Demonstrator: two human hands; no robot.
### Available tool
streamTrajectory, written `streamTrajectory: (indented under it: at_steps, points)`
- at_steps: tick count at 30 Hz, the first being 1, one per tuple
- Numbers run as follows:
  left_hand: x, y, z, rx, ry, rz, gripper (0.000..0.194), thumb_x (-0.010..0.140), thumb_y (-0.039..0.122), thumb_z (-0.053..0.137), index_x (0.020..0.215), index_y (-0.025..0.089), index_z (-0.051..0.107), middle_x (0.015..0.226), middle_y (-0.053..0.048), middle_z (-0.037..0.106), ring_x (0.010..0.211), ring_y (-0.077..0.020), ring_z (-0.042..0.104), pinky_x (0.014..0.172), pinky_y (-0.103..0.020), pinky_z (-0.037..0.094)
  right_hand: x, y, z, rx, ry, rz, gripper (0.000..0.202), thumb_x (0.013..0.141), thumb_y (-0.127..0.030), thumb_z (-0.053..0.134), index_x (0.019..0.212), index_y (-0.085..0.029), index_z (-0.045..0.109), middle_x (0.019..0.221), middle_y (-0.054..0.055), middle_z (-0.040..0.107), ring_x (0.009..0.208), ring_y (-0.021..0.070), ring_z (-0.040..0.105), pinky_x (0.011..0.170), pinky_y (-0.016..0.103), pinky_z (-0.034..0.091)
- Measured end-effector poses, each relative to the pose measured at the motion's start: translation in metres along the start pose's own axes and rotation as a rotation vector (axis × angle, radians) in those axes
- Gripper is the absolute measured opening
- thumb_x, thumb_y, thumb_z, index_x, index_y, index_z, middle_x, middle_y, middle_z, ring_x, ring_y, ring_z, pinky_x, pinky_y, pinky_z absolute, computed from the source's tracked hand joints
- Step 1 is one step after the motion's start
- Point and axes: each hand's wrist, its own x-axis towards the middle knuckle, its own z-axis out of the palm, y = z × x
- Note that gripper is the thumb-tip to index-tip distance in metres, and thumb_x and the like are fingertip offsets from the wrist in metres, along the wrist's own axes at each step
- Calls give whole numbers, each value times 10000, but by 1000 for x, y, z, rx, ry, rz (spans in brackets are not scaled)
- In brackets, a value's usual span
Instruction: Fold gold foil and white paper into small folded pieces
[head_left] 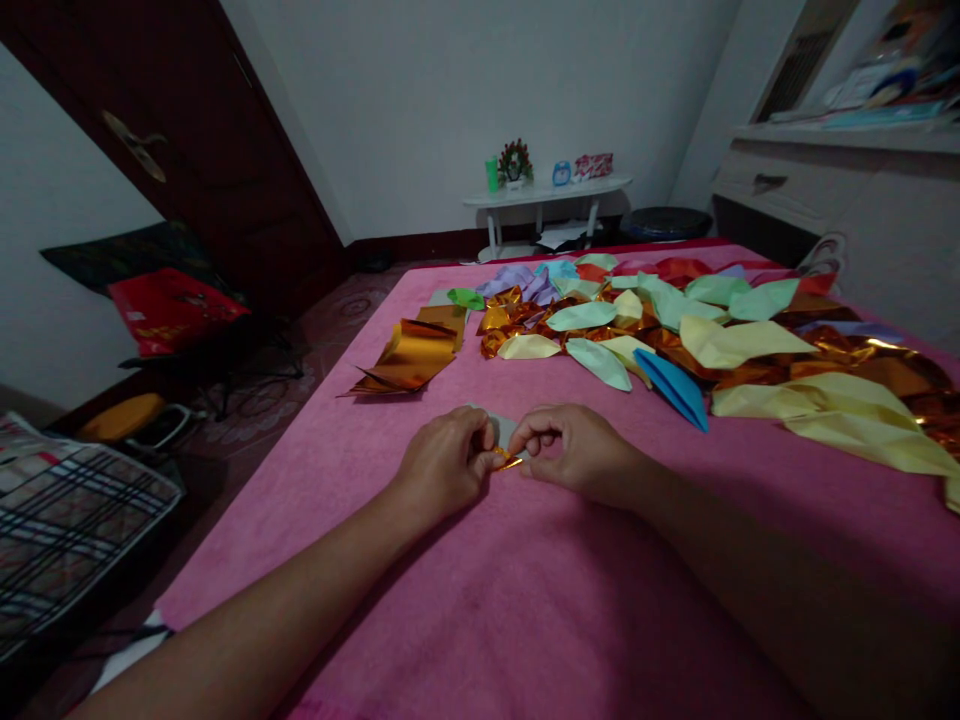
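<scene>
Both my hands meet over the middle of a pink cloth (420,570). A small piece of shiny gold paper (508,459) is pinched between the thumb and fingers of my left hand (450,458). My right hand (574,448) has its fingers curled, with thumb and fingertips at the right end of the same gold piece. A grey flat piece (501,430) lies just behind the fingertips. Beyond my left hand sits a stack of gold foil sheets (416,355), its near edges fanned and curled.
Folded paper pieces in yellow (739,343), green, purple and gold cover the far and right side, with a blue one (671,388) nearest. Behind stands a white table (547,194); a chair holds a red bag (176,308) at left.
</scene>
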Motion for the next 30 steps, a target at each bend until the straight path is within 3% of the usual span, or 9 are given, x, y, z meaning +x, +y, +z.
streamTrajectory:
  at_steps: [6, 11, 14, 16, 17, 20, 22, 26, 30]
  points:
    - [1, -6, 3, -77, 27, -20, 156, 709, 183, 671, 665, 173, 522, 663, 30, 552, 565, -102, 453, 524, -223, 282, -2, -7, 4, -397, 77, -184, 56, 765, -182, 702, 796, -224, 723, 758, -4, 618, 728, 141, 541, 671, 271, 342]
    - [3, -10, 5, -367, 61, -19, 144, 766, 234, 648, 682, 155, 562, 636, 15, 583, 541, -93, 477, 512, -208, 325, -5, -12, 8, -681, 144, -359, 75, 840, -175, 612, 768, -170, 632, 771, 27, 611, 734, 170, 511, 717, 321, 322]
    - [0, -4, 1, -542, 203, -4, 195, 812, 317, 628, 720, 146, 611, 658, -9, 617, 573, -106, 517, 541, -215, 373, -5, -10, 5, -680, 299, -365, 101, 848, -146, 570, 756, -171, 604, 753, 32, 595, 727, 178, 505, 709, 323, 326]
    - [-2, 4, 0, -612, 235, -7, 291, 828, 388, 615, 673, 141, 618, 632, -13, 611, 563, -103, 515, 541, -214, 382, -5, -8, 1, -623, 444, -346, 120, 858, -143, 549, 750, -174, 591, 752, 33, 593, 736, 180, 513, 721, 324, 338]
    - [-3, 7, 0, -662, 189, -22, 345, 839, 421, 597, 642, 138, 610, 601, -11, 597, 534, -95, 502, 520, -209, 374, -5, -8, 0, -594, 511, -339, 127, 862, -145, 543, 746, -177, 585, 751, 33, 593, 739, 181, 517, 728, 326, 344]
    - [-4, 15, 6, -899, -102, -96, 460, 862, 531, 517, 689, 119, 628, 571, -15, 586, 423, -67, 460, 423, -190, 333, -6, -9, -3, -557, 627, -379, 134, 864, -155, 542, 739, -184, 579, 735, 33, 597, 738, 186, 524, 744, 339, 357]
    - [-2, 17, 10, -1051, -138, -124, 500, 859, 575, 492, 749, 109, 634, 602, -27, 602, 412, -64, 474, 395, -180, 325, -8, -11, -2, -565, 641, -452, 128, 865, -147, 538, 752, -184, 586, 735, 36, 606, 743, 188, 531, 750, 347, 362]
    - [2, 15, 13, -1234, 7, -163, 422, 832, 519, 580, 779, 102, 625, 556, -9, 585, 430, -72, 499, 401, -170, 342, -10, -16, 3, -637, 597, -577, 140, 867, -104, 521, 788, -179, 609, 763, 50, 635, 760, 193, 540, 758, 361, 365]
    - [3, 12, 12, -1253, 58, -208, 326, 796, 405, 662, 729, 89, 620, 533, -13, 601, 396, -50, 449, 405, -167, 311, -10, -19, 6, -669, 531, -585, 134, 880, -142, 542, 781, -186, 621, 751, 54, 637, 746, 196, 539, 748, 370, 373]
